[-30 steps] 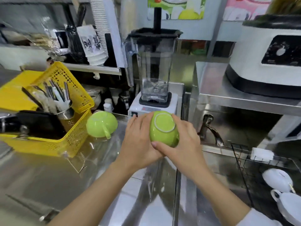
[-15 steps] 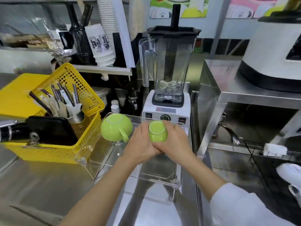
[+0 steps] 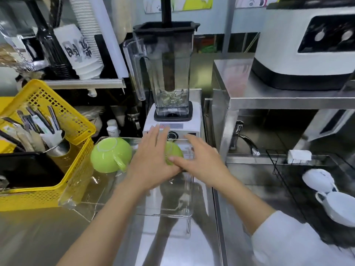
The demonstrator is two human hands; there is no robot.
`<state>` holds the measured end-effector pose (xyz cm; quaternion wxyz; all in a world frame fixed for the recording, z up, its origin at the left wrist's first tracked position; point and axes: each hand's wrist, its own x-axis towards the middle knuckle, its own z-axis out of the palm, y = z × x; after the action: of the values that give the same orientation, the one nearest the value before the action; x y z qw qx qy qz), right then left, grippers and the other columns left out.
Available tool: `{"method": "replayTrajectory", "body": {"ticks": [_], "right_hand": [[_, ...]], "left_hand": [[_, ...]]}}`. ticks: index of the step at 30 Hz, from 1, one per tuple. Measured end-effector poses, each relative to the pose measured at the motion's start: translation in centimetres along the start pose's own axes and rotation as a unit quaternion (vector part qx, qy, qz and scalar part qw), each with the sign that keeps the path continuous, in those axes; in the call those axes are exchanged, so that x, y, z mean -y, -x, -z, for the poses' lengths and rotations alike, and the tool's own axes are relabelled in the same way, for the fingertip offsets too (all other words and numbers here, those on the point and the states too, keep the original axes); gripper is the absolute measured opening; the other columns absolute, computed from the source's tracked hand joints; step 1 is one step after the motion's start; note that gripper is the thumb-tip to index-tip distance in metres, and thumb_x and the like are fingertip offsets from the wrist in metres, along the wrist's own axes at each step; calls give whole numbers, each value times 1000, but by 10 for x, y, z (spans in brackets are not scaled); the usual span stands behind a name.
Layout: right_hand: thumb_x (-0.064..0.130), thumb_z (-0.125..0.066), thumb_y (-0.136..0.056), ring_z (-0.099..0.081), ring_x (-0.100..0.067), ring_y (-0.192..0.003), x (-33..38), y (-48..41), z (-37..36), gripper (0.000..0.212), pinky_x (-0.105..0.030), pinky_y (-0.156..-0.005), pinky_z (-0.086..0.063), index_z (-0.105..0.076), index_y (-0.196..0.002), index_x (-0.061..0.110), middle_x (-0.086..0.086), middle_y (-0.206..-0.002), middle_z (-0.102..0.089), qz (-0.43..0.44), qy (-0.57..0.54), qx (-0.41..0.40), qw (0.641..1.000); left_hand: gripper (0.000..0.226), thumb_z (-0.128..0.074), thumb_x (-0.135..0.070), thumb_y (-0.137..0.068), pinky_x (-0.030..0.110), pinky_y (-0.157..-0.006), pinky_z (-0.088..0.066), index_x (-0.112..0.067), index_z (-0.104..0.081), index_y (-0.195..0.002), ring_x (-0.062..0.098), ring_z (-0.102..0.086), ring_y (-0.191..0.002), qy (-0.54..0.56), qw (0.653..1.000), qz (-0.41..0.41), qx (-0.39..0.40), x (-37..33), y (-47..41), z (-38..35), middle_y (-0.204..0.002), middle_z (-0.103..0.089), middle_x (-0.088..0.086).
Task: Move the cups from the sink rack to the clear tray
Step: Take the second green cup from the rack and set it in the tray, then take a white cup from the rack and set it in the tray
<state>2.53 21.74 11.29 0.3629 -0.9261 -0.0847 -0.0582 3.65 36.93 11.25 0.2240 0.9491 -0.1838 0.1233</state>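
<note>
Steel counter, clear tray [image 3: 134, 206]: left hand [image 3: 151, 160] and right hand [image 3: 199, 162] cupped on green cup [image 3: 172, 153], setting it down upside-down; next, release and fetch white cups [image 3: 318, 180] from sink rack [image 3: 284, 177].

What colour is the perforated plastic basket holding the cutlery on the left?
Yellow; the perforated plastic basket shows clearly in the head view.

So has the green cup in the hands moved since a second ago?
Yes. The held cup has gone forward and down into the clear tray, now beside the other green cup, just in front of the blender base.
</note>
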Motion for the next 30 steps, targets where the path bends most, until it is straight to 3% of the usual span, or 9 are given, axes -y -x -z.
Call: {"method": "replayTrajectory", "body": {"ticks": [4,10,16,18,23,27,30], "right_hand": [[64,-57,-70,-44,-15,-125,-38,20,40,77,-45,-105,-35,-34,-134,29,4,-139,-45,-15,-40,-40,998],[59,-62,-70,-49,-18,-118,-130,58,103,72,-43,-99,-42,-39,-131,28,2,-132,-51,-86,-37,-89,992],[59,-63,-71,-49,-25,-119,-245,102,156,73,-44,-97,-43,-38,-130,23,-4,-131,-53,-208,2,-120,971],[58,-64,-70,-53,-29,-111,-281,118,167,66,-44,-89,-46,-43,-121,22,-6,-120,-56,-237,33,-112,964],[62,-67,-61,-41,-32,-120,-356,152,176,96,-45,-96,-36,-25,-136,18,-13,-135,-43,-289,165,-32,942],[61,-74,-53,-38,-33,-125,-385,167,174,110,-47,-99,-34,-17,-137,19,-13,-139,-38,-322,140,16,936],[56,-78,-53,-40,-34,-123,-390,170,171,114,-48,-99,-37,-14,-139,17,-13,-138,-37,-330,81,32,940]], "left_hand": [[86,-51,-52,-68,41,-115,-18,-20,-23,-143,25,-16,-141,-6,998,-54,5,-53,-12,-17,-154,-19,10],[83,-55,-57,-76,39,-116,-13,-20,-23,-143,24,-16,-142,-5,991,-127,48,-132,-37,-86,-154,-21,11],[88,-54,-65,-75,38,-117,-11,-23,-18,-144,22,-11,-142,2,979,-145,144,-209,-62,-176,-156,-16,7],[88,-55,-63,-75,38,-116,-11,-23,-17,-144,22,-12,-142,1,973,-153,172,-232,-67,-207,-156,-16,7],[97,-60,-62,-71,39,-114,-12,-20,-12,-144,23,-10,-142,-22,949,-167,267,-279,-69,-281,-156,-14,7],[107,-67,-58,-68,42,-115,-11,-21,-2,-145,27,-7,-143,-42,918,-137,369,-294,-61,-328,-157,-7,11],[102,-70,-50,-67,45,-107,-29,-32,-4,-142,31,-25,-135,-1,906,-112,408,-296,-54,-350,-150,-27,11]]}}
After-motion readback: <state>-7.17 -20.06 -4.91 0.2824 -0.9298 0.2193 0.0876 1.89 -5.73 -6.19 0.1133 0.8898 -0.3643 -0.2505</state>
